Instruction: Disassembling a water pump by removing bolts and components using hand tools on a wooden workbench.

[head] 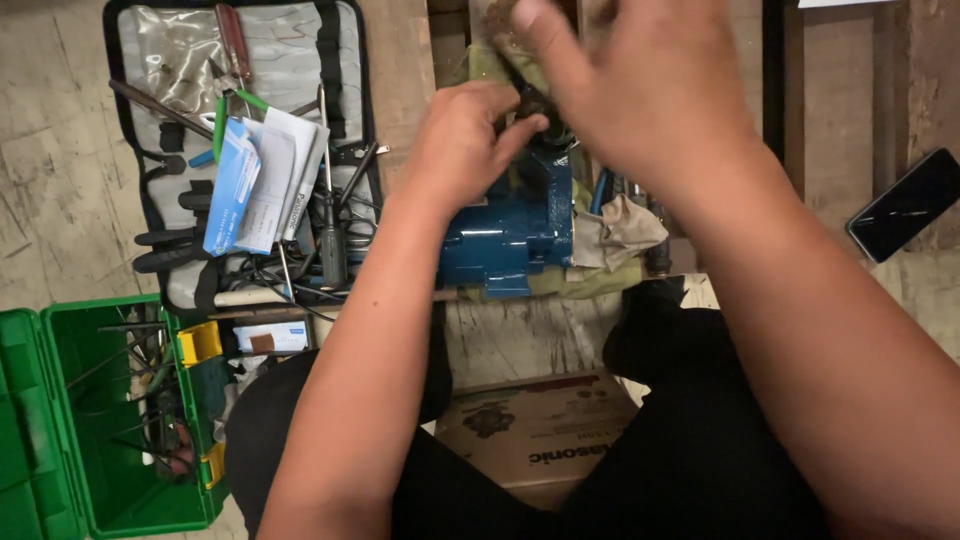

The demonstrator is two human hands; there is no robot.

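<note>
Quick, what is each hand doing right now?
Left hand: fingers curled on a dark part atop the blue machine.
Right hand: blurred, raised over that spot; open or closed cannot be told.

1. Warm, fairly dim indoor light is falling evenly from above, leaving the floor point(60, 150) yellowish.
2. The right hand point(640, 80) is blurring with motion, close to the lens.
3. A dark phone screen point(905, 205) is showing faint glare.
4. Shadows are pooling under the arms.
</note>
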